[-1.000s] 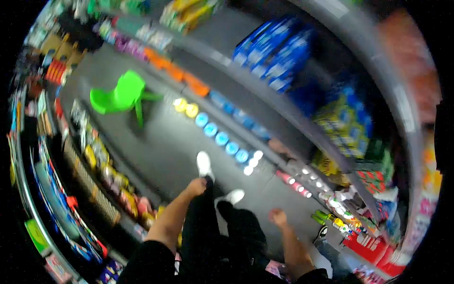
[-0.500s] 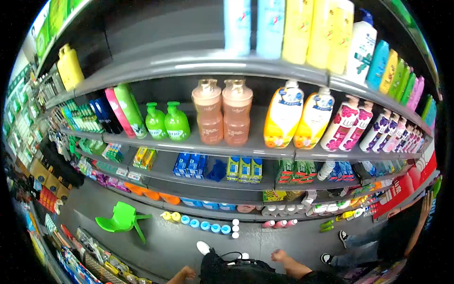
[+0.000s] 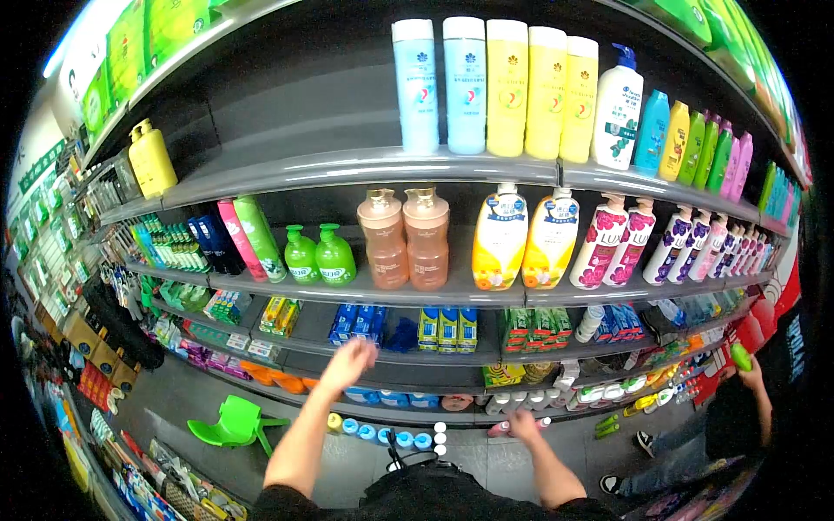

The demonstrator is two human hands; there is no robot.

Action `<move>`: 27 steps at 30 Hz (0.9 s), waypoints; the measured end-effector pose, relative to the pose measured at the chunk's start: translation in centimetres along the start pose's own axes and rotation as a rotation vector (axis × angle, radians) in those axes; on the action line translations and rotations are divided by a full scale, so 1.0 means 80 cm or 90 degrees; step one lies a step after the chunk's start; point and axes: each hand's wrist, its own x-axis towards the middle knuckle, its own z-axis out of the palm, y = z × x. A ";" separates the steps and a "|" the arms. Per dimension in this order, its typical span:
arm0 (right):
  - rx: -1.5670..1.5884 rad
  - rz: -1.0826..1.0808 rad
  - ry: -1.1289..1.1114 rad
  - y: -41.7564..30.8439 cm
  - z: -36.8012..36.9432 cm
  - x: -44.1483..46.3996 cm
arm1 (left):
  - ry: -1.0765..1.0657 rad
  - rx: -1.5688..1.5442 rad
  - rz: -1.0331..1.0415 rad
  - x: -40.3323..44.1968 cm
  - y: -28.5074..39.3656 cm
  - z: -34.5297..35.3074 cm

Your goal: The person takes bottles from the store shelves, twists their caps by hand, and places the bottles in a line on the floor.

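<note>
Our left hand (image 3: 349, 365), loosely half-open and seemingly empty, hovers just below the blue cartons (image 3: 358, 322); our right hand (image 3: 524, 425) (its grip we cannot tell) is lower right of them, by pink bottles (image 3: 498, 429). Peach pump bottles (image 3: 383, 250) stand shelved above them; blue-topped bottles (image 3: 385, 436) below sit unshelved.

Wide gap, upper shelf (image 3: 287, 171), btwn yellow pump btls (image 3: 153, 163) & blue btls (image 3: 417, 95)
</note>
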 end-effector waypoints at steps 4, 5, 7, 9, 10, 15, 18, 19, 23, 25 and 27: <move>0.140 -0.301 0.146 -0.248 -0.097 0.045 | 0.044 0.015 0.218 0.061 0.221 -0.045; 0.228 -0.336 0.141 -0.285 -0.112 0.065 | 0.055 0.041 0.286 0.074 0.255 -0.058; 0.175 -0.424 0.215 -0.404 -0.163 0.042 | 0.082 0.052 0.388 0.097 0.321 -0.079; 0.159 -0.518 0.269 -0.486 -0.197 0.036 | 0.129 0.059 0.451 0.127 0.368 -0.093; 0.196 -0.563 0.279 -0.518 -0.210 0.040 | 0.160 0.084 0.481 0.145 0.389 -0.098; 0.131 -0.681 0.345 -0.657 -0.251 0.031 | 0.267 0.192 0.479 0.226 0.450 -0.119; 0.069 -0.673 0.384 -0.693 -0.263 0.036 | 0.285 0.210 0.422 0.258 0.465 -0.117; 0.055 -0.682 0.401 -0.700 -0.263 0.036 | 0.279 0.209 0.405 0.268 0.468 -0.115; 0.033 -0.697 0.428 -0.711 -0.260 0.034 | 0.162 0.153 0.345 0.277 0.478 -0.112; 0.029 -0.684 0.427 -0.707 -0.256 0.032 | 0.140 0.139 0.350 0.279 0.476 -0.108; 0.035 -0.655 0.409 -0.702 -0.254 0.026 | 0.101 0.129 0.371 0.263 0.482 -0.106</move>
